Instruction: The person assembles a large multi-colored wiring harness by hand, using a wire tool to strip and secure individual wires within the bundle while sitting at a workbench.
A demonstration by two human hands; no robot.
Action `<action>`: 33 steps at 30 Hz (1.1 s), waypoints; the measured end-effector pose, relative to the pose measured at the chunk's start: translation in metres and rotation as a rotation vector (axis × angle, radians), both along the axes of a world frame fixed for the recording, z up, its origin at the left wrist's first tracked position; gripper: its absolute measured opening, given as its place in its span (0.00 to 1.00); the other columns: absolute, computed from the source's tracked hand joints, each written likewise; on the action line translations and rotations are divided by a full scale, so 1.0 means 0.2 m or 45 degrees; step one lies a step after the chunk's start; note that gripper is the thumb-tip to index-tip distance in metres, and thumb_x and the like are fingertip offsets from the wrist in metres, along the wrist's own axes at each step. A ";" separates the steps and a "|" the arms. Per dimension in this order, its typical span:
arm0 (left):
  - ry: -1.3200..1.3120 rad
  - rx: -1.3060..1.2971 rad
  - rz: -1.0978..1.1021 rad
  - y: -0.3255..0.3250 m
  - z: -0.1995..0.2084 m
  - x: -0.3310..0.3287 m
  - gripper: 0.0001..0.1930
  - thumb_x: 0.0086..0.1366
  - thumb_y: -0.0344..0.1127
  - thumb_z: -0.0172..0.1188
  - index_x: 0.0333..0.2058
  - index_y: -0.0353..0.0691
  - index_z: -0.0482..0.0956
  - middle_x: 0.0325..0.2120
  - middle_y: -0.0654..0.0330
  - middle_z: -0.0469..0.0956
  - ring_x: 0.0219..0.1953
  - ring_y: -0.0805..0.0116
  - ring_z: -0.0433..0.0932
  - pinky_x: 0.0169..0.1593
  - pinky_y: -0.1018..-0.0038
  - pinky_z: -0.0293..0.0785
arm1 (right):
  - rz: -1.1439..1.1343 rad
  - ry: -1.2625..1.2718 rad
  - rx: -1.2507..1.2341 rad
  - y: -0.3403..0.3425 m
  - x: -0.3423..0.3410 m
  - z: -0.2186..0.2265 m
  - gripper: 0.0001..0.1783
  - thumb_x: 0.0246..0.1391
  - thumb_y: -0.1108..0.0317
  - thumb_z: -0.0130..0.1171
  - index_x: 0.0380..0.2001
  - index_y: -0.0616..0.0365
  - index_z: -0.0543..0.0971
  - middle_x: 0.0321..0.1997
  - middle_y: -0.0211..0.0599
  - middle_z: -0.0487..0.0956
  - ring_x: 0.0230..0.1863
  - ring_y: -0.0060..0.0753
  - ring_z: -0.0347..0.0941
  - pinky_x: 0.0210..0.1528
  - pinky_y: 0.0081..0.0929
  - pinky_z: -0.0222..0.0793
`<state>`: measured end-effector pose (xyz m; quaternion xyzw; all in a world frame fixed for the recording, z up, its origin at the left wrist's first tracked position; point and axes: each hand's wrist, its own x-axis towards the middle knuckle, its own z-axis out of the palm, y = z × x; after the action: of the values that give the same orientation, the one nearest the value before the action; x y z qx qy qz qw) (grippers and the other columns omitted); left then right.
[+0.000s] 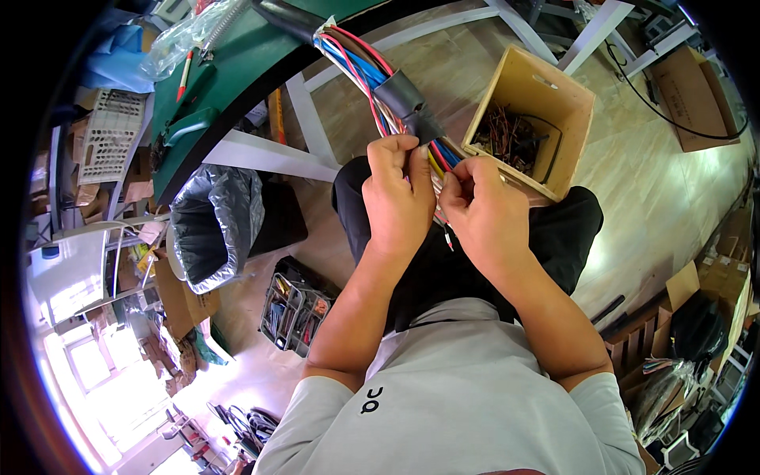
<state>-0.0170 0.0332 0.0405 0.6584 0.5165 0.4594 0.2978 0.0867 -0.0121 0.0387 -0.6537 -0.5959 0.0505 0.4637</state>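
A thick black cable (286,20) reaches off the table edge toward me, its outer jacket stripped. From it fans a bundle of wires (355,62) in blue, pink, white and brown. Black sleeve pieces (400,93) sit around the bundle just beyond my hands. My left hand (398,194) is closed, thumb and forefinger pinching wires right below the sleeve. Close on its right, my right hand (489,212) is also closed, pinching the wires nearer their ends. Loose wire tips (449,239) hang below, between the hands. The exact strands in each pinch are hidden by the fingers.
The green-topped table (245,51) at upper left carries a red-and-white marker (184,75) and clear plastic. A wooden box (576,127) with wire scraps stands beyond my right knee. On the left are a lined bin (252,198) and a crate of tools (273,317).
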 end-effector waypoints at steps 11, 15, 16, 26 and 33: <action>0.026 0.107 0.080 -0.02 -0.02 0.01 0.08 0.67 0.27 0.58 0.39 0.32 0.68 0.27 0.57 0.79 0.28 0.79 0.74 0.33 0.81 0.71 | 0.257 -0.231 -0.104 -0.03 0.04 0.01 0.10 0.57 0.68 0.56 0.27 0.58 0.66 0.15 0.41 0.73 0.17 0.47 0.73 0.18 0.39 0.68; -0.453 -0.203 0.109 -0.02 -0.05 0.02 0.10 0.67 0.29 0.60 0.39 0.32 0.68 0.28 0.59 0.78 0.29 0.79 0.75 0.33 0.80 0.72 | 0.252 -0.111 -0.163 -0.03 0.05 0.02 0.10 0.57 0.68 0.58 0.29 0.57 0.68 0.15 0.41 0.73 0.17 0.47 0.74 0.19 0.40 0.68; -0.535 -0.320 0.113 -0.04 -0.04 0.02 0.11 0.66 0.29 0.61 0.39 0.32 0.67 0.26 0.60 0.78 0.30 0.80 0.75 0.34 0.80 0.72 | 0.236 -0.052 -0.179 -0.04 0.06 0.02 0.10 0.57 0.67 0.59 0.30 0.57 0.68 0.15 0.41 0.74 0.17 0.47 0.74 0.19 0.40 0.68; -0.773 -0.690 -0.029 -0.09 -0.05 0.00 0.13 0.67 0.38 0.61 0.40 0.30 0.78 0.33 0.63 0.78 0.35 0.78 0.75 0.39 0.80 0.71 | 0.431 0.074 -0.244 -0.07 0.09 0.02 0.10 0.56 0.71 0.60 0.37 0.59 0.70 0.19 0.46 0.77 0.20 0.50 0.76 0.20 0.42 0.69; -1.066 -0.728 -0.089 -0.05 -0.18 0.00 0.19 0.72 0.38 0.53 0.54 0.31 0.66 0.44 0.55 0.77 0.41 0.69 0.77 0.47 0.71 0.75 | 0.371 0.229 -0.339 -0.05 0.12 0.05 0.05 0.58 0.72 0.59 0.35 0.60 0.73 0.21 0.46 0.77 0.20 0.47 0.76 0.23 0.37 0.69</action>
<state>-0.0161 0.0240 0.0049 0.3270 0.4356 0.5139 0.6627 0.1111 -0.0230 0.0495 -0.6090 -0.6284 0.2534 0.4123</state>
